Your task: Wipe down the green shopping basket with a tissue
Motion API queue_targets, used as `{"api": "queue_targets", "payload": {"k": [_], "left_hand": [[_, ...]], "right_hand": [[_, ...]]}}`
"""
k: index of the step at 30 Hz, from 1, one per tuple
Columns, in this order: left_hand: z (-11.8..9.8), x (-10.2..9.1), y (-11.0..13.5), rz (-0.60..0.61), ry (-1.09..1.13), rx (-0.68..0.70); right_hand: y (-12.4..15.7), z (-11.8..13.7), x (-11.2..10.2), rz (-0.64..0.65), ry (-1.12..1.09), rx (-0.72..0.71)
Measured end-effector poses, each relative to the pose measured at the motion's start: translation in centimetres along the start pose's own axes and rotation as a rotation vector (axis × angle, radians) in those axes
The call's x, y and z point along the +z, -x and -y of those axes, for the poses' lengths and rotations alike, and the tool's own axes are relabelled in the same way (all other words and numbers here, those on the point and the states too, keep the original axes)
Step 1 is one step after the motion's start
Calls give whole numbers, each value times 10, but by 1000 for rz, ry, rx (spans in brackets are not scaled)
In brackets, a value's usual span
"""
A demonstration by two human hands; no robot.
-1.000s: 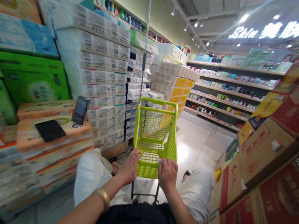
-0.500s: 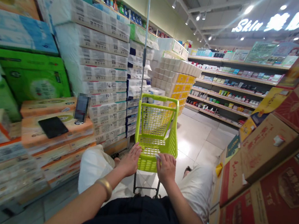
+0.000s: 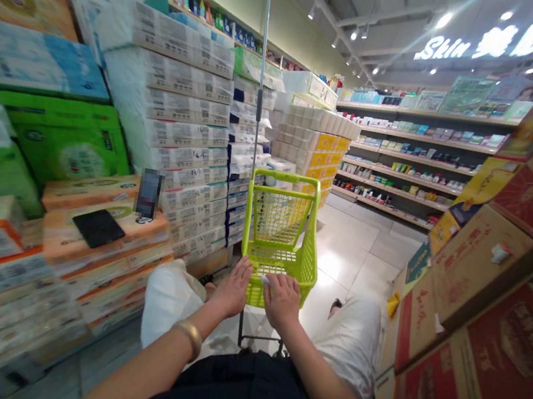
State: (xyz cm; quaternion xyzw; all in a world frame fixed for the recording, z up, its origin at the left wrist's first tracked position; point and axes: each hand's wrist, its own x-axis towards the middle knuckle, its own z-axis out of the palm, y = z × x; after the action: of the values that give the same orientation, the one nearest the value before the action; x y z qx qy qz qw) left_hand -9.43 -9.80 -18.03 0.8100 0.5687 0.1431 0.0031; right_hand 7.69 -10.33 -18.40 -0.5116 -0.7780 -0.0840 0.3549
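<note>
A lime-green plastic shopping cart (image 3: 313,247) stands between my knees, its slotted basket facing me. My left hand (image 3: 233,287) grips the basket's near left corner, fingers curled over the edge. On the near rim, my right hand (image 3: 282,302) is closed with its fingers bent, pressing a small white wipe (image 3: 265,280) against the green plastic. Most of the wipe is hidden under the fingers. A thin metal pole (image 3: 265,44) rises from the cart's left side.
Left of me, stacked tissue packs (image 3: 187,126) carry a black tablet-like object (image 3: 99,227). Cardboard cartons (image 3: 494,262) are piled close on the right. Beyond the cart lie the tiled floor (image 3: 346,239) and shelves of small boxed goods (image 3: 414,159).
My right hand has slid left along the basket's near rim with the white wipe, closer to my left hand. The left hand has stayed at its corner.
</note>
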Motion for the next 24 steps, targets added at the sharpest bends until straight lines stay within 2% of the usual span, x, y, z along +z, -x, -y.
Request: {"api": "queue_targets", "payload": {"k": [3,5,8,11,13,16,21,24], "left_hand": [[-1,1,0,14,-7,2],[-4,2,0,2,0,-17],[-9,5,0,-23,33,-43],[-11,6,1,-26,44,-42],[-11,5,1,-25,27,-47],[-9,3,3,-13,5,-46],[-9,2,4,-13,10,-5],[-14,4,5,-41,31,-24]], "right_hand": [[6,-24,-9,-58,45,59],[6,-28,-10,-87,71,108],[1,-11,-3,-85,93,151],[-4,14,7,-38,59,53],[-5,20,11,-22,22,-17],[-1,8,6,-26,0,-44],[9,-28,-10,-83,25,19],[9,-26,-10,-99,64,99]]}}
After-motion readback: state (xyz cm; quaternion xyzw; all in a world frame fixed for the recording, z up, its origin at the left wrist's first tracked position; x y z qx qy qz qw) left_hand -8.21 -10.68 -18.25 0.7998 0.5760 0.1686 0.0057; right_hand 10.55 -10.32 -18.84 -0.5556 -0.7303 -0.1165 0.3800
